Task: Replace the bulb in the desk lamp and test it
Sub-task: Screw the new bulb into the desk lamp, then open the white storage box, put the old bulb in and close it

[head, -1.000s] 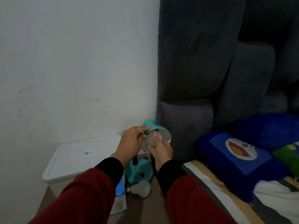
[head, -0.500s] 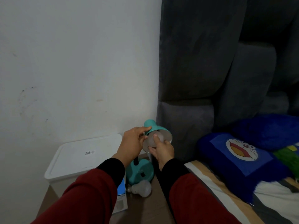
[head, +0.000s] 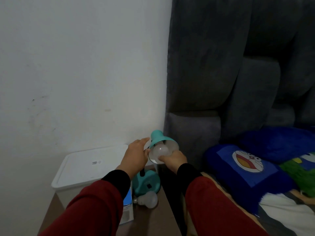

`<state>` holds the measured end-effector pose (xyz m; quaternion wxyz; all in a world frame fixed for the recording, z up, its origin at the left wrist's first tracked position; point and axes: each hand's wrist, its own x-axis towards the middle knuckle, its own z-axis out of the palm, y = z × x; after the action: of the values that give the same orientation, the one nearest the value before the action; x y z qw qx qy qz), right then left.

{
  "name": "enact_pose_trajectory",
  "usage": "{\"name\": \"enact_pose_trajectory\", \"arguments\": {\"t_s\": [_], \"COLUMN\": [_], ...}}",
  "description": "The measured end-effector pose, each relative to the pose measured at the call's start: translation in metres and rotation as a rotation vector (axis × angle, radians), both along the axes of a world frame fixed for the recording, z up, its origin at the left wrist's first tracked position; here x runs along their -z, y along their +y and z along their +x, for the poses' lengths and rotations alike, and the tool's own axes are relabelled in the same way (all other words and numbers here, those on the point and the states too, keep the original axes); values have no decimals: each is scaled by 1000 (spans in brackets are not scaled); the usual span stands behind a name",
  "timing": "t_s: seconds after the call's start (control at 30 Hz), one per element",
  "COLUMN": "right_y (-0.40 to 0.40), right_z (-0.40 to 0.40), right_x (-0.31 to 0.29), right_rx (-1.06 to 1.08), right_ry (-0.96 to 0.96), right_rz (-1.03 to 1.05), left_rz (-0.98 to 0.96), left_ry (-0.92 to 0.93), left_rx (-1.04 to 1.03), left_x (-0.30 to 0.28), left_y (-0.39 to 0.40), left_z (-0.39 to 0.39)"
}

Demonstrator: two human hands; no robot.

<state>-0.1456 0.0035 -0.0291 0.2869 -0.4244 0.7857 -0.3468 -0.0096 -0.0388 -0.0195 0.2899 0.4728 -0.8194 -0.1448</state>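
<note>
Right hand (head: 173, 160): low centre of the frame, fingers closed around a frosted white bulb (head: 160, 151) at the mouth of the lamp shade.
Left hand (head: 137, 155): just left of the shade, fingers loosely spread, fingertips touching the shade's outer wall and rim; not clenched on anything.
Lamp shade (head: 159, 139): teal, tilted, opening turned toward the lower right, the held bulb sitting in it.
Lamp base (head: 147, 182): teal, round, on the brown table (head: 150, 218) below the hands.
Spare bulb (head: 147, 200): lying on its side on the table, just in front of the base, metal cap pointing left.
White lidded bin (head: 88, 165): lower left, against the wall.
Small box (head: 127, 208): partly hidden behind the left sleeve, beside the spare bulb.
Blue cartoon pillow (head: 245, 167): right, on the bed.
</note>
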Motion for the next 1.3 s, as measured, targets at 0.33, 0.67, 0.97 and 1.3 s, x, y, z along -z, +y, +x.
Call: {"name": "enact_pose_trajectory", "arguments": {"t_s": [0.33, 0.67, 0.97, 1.3], "right_y": [28, 30, -5, -46], "right_z": [19, 78, 116, 115], "right_x": [-36, -55, 13, 64], "right_rx": [-355, -602, -590, -534], "right_ry": [575, 772, 490, 289], "right_rz": [242, 225, 6, 5], "left_rz": [199, 206, 345, 376], "left_ry": [-504, -583, -268, 91], "left_rx": [-245, -372, -447, -365], "left_x": [-9, -13, 41, 87], "left_y": [16, 20, 15, -15], "left_z": [62, 159, 214, 226]}}
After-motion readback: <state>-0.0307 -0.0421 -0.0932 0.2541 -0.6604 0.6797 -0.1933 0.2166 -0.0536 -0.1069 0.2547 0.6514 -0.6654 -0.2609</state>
